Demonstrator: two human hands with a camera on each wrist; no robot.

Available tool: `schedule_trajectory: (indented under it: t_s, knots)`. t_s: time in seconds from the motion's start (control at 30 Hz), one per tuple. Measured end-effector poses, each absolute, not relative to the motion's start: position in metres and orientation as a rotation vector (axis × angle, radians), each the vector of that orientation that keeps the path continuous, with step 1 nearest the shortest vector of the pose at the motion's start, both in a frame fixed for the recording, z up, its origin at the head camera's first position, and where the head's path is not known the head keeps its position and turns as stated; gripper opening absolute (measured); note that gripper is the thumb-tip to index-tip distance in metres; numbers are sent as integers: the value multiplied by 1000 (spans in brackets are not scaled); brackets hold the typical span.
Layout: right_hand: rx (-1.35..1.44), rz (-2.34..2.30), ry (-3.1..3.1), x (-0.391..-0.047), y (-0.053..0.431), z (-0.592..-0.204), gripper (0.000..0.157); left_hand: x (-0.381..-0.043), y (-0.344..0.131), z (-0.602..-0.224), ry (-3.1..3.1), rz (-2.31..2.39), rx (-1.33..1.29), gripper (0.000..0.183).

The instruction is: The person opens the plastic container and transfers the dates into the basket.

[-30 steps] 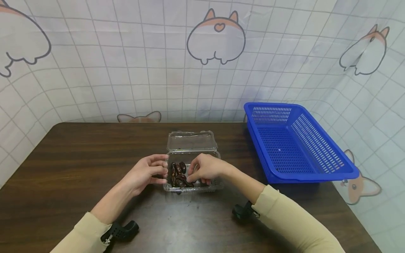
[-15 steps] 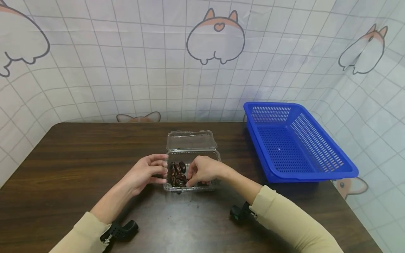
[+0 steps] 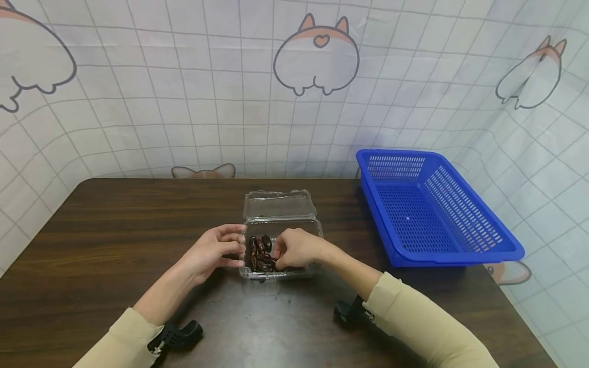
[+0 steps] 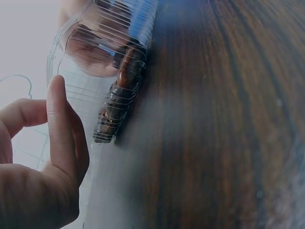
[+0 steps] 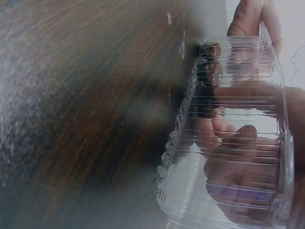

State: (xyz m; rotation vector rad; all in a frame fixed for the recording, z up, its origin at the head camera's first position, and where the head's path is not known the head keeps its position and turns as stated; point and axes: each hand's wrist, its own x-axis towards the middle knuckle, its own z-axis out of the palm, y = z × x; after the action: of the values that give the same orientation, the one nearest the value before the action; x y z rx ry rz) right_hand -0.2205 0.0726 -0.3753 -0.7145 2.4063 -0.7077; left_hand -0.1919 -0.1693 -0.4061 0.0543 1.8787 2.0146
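A clear plastic clamshell box [image 3: 257, 275] stands on the table with its lid [image 3: 279, 205] folded back. Several dark brown, glossy dates [image 3: 260, 246] lie in its left part. My left hand [image 3: 212, 253] touches the box's left wall, its fingers straight and spread; in the left wrist view the fingertips [image 4: 57, 88] meet the rim. My right hand [image 3: 299, 248] reaches down inside the box, thumb and forefinger pinching at a date [image 5: 206, 100], seen through the ribbed wall in the right wrist view. Its palm hides the box's right part in the head view.
A blue perforated plastic basket [image 3: 432, 220] stands at the right side of the dark wood table [image 3: 138, 214]. Behind rises a white grid-patterned cloth [image 3: 207, 102] with cartoon dogs. Black wrist devices hang under both forearms.
My right hand has sunk slightly lower in the box, its thumb and forefinger drawing closer together at the dates. The left hand and the box have stayed in place.
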Motion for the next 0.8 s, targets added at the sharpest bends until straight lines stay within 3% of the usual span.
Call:
schedule_trajectory:
  t_s: [0.8]
  knots:
    - [-634, -1087, 2391, -223, 101, -345, 16, -193, -170, -405, 1877, 2010, 69, 57]
